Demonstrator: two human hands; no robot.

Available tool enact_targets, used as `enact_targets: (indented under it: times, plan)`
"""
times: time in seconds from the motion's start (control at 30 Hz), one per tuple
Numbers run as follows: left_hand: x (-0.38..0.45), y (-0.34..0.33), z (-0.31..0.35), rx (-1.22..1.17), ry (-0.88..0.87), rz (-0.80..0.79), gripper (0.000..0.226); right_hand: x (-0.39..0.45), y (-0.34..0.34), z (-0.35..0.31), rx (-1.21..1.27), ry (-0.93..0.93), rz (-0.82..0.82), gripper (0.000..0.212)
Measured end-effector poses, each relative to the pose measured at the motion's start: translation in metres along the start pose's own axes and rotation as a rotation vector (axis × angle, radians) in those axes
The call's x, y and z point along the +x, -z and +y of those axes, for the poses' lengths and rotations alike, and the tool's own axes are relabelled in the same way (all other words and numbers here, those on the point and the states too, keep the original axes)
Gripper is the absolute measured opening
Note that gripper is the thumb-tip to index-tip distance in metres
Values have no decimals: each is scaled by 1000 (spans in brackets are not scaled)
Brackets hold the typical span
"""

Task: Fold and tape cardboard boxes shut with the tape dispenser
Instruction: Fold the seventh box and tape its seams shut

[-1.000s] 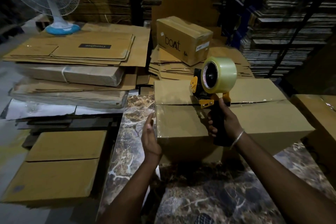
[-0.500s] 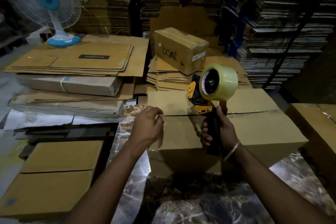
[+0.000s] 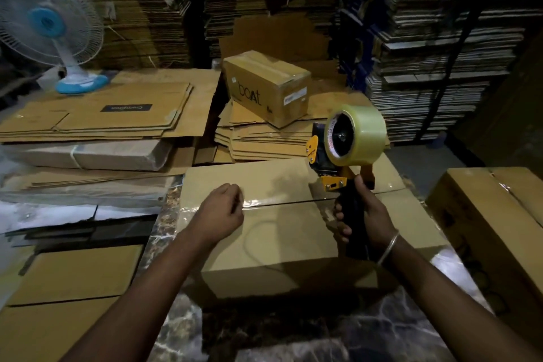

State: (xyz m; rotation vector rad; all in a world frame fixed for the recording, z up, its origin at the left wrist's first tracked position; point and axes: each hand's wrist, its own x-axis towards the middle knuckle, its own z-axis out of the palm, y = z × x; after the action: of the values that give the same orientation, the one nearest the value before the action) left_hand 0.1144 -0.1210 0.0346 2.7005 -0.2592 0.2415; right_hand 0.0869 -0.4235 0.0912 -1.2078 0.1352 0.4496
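Note:
A closed cardboard box (image 3: 279,235) lies on a marble-patterned table (image 3: 293,332). A glossy strip of clear tape (image 3: 264,202) runs along the left part of its centre seam. My left hand (image 3: 220,214) rests on the box top over the seam with its fingers curled, holding nothing I can see. My right hand (image 3: 367,214) grips the black handle of the yellow tape dispenser (image 3: 346,141). The dispenser carries a clear tape roll, and its front end sits on the seam right of the middle.
Another brown box (image 3: 484,214) stands at the right. A "boat" box (image 3: 264,88) sits on flat cardboard behind. Flattened cartons (image 3: 102,114) and a blue fan (image 3: 50,23) fill the left; taped boxes (image 3: 73,273) lie lower left. Cardboard stacks (image 3: 440,38) line the back.
My left hand left the box's left side, rose onto the top and curled over the seam. The dispenser moved right along the seam, leaving tape behind it.

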Motion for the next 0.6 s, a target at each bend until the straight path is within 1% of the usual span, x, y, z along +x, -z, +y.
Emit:
enact_targets:
  times: [0.17, 0.33, 0.4, 0.6]
  plan:
    - [12, -17, 33, 3, 6, -28, 3, 6, 49, -11, 53, -4, -36, 65]
    - [23, -35, 69, 138, -53, -68, 7, 7, 90, -22, 52, 25, -7, 64]
    - [30, -41, 85, 122, -64, -92, 6, 5, 103, -29, 63, 13, -14, 63]
    - [54, -67, 131, 56, -88, -128, 13, 3, 140, -39, 114, -80, -46, 66]
